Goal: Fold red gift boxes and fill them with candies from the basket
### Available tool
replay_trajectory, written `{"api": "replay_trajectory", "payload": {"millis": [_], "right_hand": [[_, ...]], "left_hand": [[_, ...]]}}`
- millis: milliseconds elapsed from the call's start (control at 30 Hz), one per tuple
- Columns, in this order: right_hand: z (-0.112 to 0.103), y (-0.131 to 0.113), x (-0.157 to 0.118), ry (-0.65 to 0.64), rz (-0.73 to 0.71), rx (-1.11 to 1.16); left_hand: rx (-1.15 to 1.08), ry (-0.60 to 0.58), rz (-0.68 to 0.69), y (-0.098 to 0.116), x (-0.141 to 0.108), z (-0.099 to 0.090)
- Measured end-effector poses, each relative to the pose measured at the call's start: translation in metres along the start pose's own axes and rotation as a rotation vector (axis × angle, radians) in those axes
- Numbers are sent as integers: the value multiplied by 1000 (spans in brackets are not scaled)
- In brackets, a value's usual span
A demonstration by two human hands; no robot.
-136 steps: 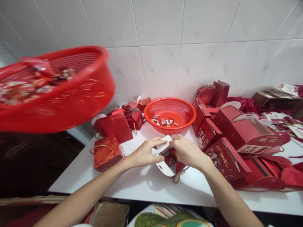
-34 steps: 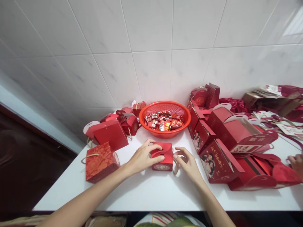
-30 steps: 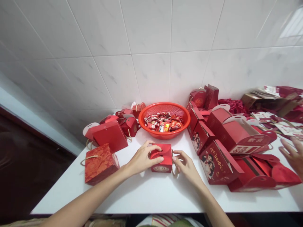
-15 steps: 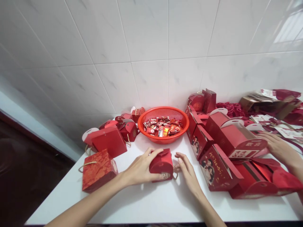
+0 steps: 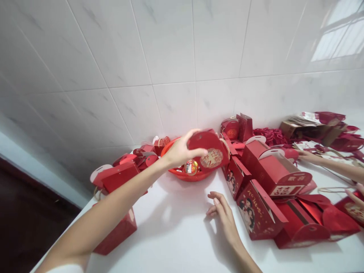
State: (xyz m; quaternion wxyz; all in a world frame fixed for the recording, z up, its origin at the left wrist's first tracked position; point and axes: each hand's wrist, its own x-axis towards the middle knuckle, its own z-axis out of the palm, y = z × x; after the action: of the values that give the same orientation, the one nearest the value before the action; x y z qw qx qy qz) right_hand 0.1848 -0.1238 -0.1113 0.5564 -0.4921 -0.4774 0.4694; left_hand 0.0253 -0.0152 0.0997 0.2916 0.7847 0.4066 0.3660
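Observation:
A small red box with a gold round print [image 5: 212,156] is raised over the red basket [image 5: 186,178], with my left hand [image 5: 183,149] gripping its left side. The box and my forearm hide much of the basket; a few wrapped candies [image 5: 191,167] show inside. My right hand [image 5: 223,212] hovers low over the white table, holding nothing, its fingers apart and slightly curled. It is nearest to the upright red box with a printed couple [image 5: 260,212] on its right.
Red boxes [image 5: 121,176] stand at the left, partly behind my left forearm. More red boxes [image 5: 280,167] crowd the right of the white table [image 5: 170,242]. A co-worker's hands [image 5: 308,156] are at the far right. A tiled wall rises behind.
My left hand has lifted the red box from the table up and away, over the basket. My right hand stays near its place. A co-worker's second hand with a red box now shows at the right edge.

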Motion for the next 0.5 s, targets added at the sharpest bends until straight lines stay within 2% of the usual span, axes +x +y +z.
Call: {"api": "replay_trajectory", "payload": {"millis": [167,267,367,500], "right_hand": [[-1,2,-1,-15,7,-33],[-1,2,-1,-23,37,-49],[-1,4,-1,-36,64,-55],[0,8,-2,-48,63,-82]], "left_hand": [[2,35,176,10,100,30],[134,19,181,8,147,57],[221,-36,121,3,175,85],[358,-115,78,-4,195,114]]}}
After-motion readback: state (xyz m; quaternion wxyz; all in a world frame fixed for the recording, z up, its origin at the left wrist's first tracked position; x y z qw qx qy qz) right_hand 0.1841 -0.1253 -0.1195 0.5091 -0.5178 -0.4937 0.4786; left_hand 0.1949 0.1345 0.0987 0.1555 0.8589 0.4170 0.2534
